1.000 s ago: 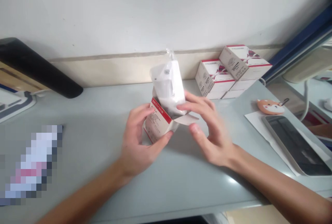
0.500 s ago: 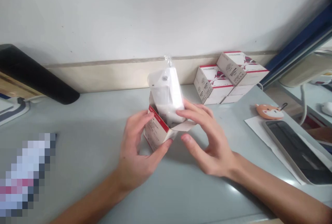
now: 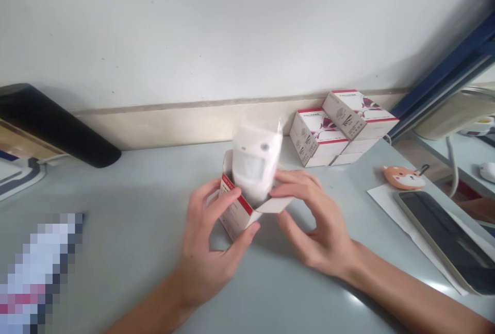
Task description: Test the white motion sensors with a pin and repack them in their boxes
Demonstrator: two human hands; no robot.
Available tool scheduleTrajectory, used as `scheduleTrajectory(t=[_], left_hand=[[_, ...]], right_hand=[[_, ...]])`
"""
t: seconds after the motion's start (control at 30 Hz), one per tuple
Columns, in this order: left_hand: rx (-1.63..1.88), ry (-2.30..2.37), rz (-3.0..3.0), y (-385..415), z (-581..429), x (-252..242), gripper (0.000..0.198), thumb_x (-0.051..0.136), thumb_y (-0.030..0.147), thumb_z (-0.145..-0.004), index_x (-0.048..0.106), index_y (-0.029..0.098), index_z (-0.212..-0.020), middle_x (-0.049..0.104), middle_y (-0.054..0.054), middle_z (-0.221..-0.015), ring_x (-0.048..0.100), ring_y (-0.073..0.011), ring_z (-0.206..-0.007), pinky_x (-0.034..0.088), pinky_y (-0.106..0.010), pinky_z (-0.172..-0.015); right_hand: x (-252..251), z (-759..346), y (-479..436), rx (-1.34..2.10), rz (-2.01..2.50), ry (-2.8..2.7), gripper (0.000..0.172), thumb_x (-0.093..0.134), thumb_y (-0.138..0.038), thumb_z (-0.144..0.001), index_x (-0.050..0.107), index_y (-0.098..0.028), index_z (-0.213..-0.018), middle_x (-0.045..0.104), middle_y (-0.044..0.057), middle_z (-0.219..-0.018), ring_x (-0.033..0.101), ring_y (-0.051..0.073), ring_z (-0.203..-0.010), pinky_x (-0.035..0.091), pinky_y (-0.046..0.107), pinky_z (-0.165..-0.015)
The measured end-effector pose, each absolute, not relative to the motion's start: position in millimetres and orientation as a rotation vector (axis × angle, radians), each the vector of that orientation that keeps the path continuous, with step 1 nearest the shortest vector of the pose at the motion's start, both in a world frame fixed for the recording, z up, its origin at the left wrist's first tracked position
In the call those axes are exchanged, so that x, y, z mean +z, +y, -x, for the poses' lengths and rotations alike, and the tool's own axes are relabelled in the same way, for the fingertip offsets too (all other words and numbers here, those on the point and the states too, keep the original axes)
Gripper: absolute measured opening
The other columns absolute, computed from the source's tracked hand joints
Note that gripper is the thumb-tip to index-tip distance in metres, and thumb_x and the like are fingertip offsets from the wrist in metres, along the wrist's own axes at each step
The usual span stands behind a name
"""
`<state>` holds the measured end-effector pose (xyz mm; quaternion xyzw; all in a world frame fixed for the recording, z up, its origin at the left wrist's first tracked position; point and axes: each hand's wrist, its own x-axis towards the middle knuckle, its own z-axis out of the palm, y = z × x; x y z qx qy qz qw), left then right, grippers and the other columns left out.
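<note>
A small white cardboard box (image 3: 234,216) with a red band printed "DETECTOR" stands open and tilted in the middle of the table. Out of its top sticks a white detector (image 3: 255,156) in a clear plastic bag, its lower end hidden inside the box. My left hand (image 3: 211,241) is closed around the box's left and near sides, the thumb at the near corner. At the right side, my right hand (image 3: 315,220) has its index finger above the open flap (image 3: 275,204) and the thumb below it, with fingertips close to the detector.
Several similar white-and-red boxes (image 3: 332,133) are stacked by the wall at the back right. Right of my hand lie a phone (image 3: 448,241), white paper (image 3: 381,197) and an orange animal-face case (image 3: 404,177). A black cylindrical object (image 3: 58,128) is at the left.
The detector sits lower in the box and has turned to face me more. My right thumb has come up against the flap. The whole view has shifted slightly.
</note>
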<state>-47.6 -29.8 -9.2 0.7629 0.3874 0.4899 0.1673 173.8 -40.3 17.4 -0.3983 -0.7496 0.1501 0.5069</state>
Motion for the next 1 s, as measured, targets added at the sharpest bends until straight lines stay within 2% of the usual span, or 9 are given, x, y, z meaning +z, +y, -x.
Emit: scheduleTrajectory(t=[0.1,0.3,0.37,0.47,0.53,0.6,0.77,0.87,1.0], left_hand=[[1.379,1.084,-2.215,-30,48,-7,0.074,0.075,0.016,-0.090,0.045,0.037,-0.155,0.046,-0.013,-0.151,0.051,-0.0363,-0.141,0.055,-0.062,-0.112],[1.366,1.080,-2.201,-30,49,-8,0.086,0.075,0.014,-0.089,0.036,0.038,-0.161,0.045,-0.013,-0.150,0.053,-0.0334,-0.139,0.056,-0.058,-0.111],[1.362,1.102,-2.200,-29,49,-9,0.087,0.076,0.014,-0.088,0.036,0.037,-0.161,0.046,-0.013,-0.149,0.053,-0.0330,-0.138,0.056,-0.057,-0.111],[1.347,1.140,-2.223,-29,49,-7,0.085,0.076,0.016,-0.088,0.038,0.036,-0.161,0.046,-0.013,-0.147,0.053,-0.0332,-0.136,0.056,-0.057,-0.110],[1.331,1.160,-2.265,-29,48,-2,0.078,0.076,0.016,-0.088,0.043,0.034,-0.157,0.046,-0.013,-0.144,0.053,-0.0324,-0.133,0.056,-0.057,-0.109],[1.320,1.145,-2.300,-28,47,2,0.069,0.075,0.015,-0.088,0.050,0.032,-0.150,0.047,-0.012,-0.141,0.055,-0.0313,-0.130,0.056,-0.056,-0.108],[1.363,1.075,-2.270,-25,49,3,0.058,0.076,0.012,-0.084,0.053,0.030,-0.133,0.046,-0.012,-0.135,0.057,-0.0315,-0.128,0.058,-0.058,-0.105],[1.443,1.010,-2.303,-25,49,1,0.057,0.077,0.009,-0.081,0.052,0.030,-0.129,0.045,-0.011,-0.134,0.055,-0.0300,-0.131,0.061,-0.052,-0.103],[1.519,0.904,-2.407,-26,46,-1,0.052,0.080,0.008,-0.079,0.055,0.027,-0.120,0.045,-0.008,-0.133,0.059,-0.0261,-0.126,0.065,-0.043,-0.096]], right_hand=[[17,-173,-41,0.355,0.907,-1.836,0.045,0.063,-0.007,-0.089,0.060,-0.030,-0.128,0.073,0.006,-0.131,0.066,0.027,-0.125,0.049,0.050,-0.107],[11,-173,-40,0.320,0.899,-1.776,0.066,0.063,-0.005,-0.090,0.048,-0.028,-0.149,0.069,0.009,-0.133,0.066,0.027,-0.123,0.053,0.049,-0.103],[12,-174,-40,0.316,0.910,-1.809,0.063,0.061,-0.005,-0.091,0.050,-0.027,-0.149,0.069,0.009,-0.133,0.065,0.026,-0.122,0.053,0.049,-0.104],[15,-175,-42,0.302,0.967,-1.820,0.055,0.059,-0.004,-0.091,0.057,-0.026,-0.141,0.060,0.011,-0.144,0.060,0.028,-0.133,0.051,0.049,-0.110],[18,-176,-44,0.290,1.012,-1.810,0.048,0.059,-0.004,-0.090,0.061,-0.026,-0.133,0.054,0.012,-0.147,0.057,0.029,-0.135,0.050,0.050,-0.111],[19,-175,-44,0.280,1.026,-1.803,0.043,0.060,-0.005,-0.090,0.063,-0.025,-0.128,0.056,0.012,-0.142,0.059,0.029,-0.132,0.051,0.050,-0.111],[17,-174,-42,0.263,0.907,-1.841,0.052,0.064,-0.006,-0.089,0.056,-0.022,-0.138,0.059,0.014,-0.135,0.061,0.028,-0.128,0.055,0.047,-0.106],[14,-175,-41,0.234,0.809,-1.830,0.058,0.068,-0.007,-0.088,0.051,-0.019,-0.142,0.059,0.015,-0.134,0.061,0.028,-0.128,0.056,0.046,-0.105],[11,-174,-44,0.095,0.746,-1.803,0.052,0.072,-0.011,-0.086,0.056,-0.019,-0.135,0.053,0.015,-0.138,0.057,0.030,-0.132,0.056,0.049,-0.108]])
